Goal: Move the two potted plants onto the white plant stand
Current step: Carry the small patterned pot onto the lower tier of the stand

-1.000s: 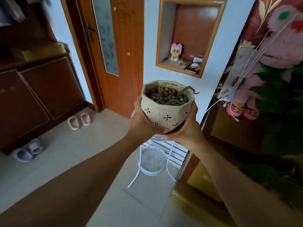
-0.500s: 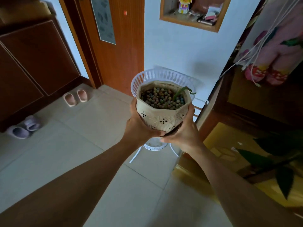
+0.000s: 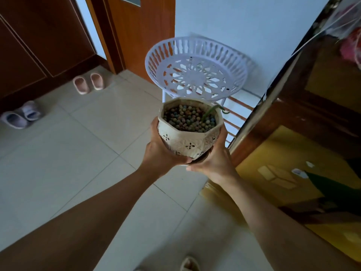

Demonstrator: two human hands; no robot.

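- Cupping the pot from the left, our left hand (image 3: 160,153) wraps its lower wall, the grip closed firmly on the ceramic with the thumb lying up the side.
- Between our hands sits the cream ceramic plant pot (image 3: 188,133), upright, held in the air just in front of and below the white plant stand (image 3: 195,55), not yet touching it.
- We judge it fairly heavy for its size: it is filled to the rim with clay pebbles (image 3: 188,118), which would spill if we tilt it.
- The faceted, glazed-looking wall seems stiff, brittle and a little slippery, so the underside is the safest place to bear it.
- A thin green sprout (image 3: 212,110) leans over the right rim; we should keep fingers off it.
- On the right, our right hand (image 3: 213,161) supports the base and right side, its grip likewise closed on the pot.
- The stand's top tray is slotted plastic, probably light, so we would set the pot down centred and gently.
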